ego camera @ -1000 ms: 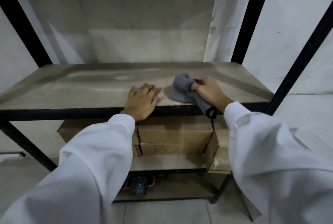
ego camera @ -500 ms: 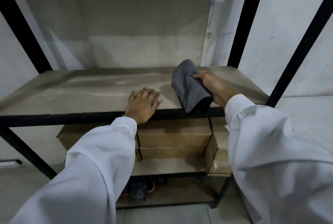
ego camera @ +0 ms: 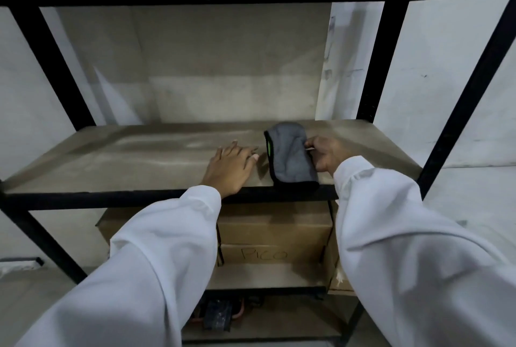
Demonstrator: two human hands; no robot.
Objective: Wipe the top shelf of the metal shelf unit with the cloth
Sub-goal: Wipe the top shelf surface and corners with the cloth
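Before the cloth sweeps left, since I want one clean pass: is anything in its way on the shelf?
Yes: the left hand lies flat on the shelf board just left of the cloth, which the right hand grips. Nothing else visible lies on that board.

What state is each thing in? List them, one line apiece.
grey cloth: folded over, pinched by the right hand.
right hand: fingers curled on the cloth's edge.
left hand: flat on the shelf board, fingers straight.
shelf board: pale streaks across it.
cardboard boxes: closed, stacked on the shelf below.
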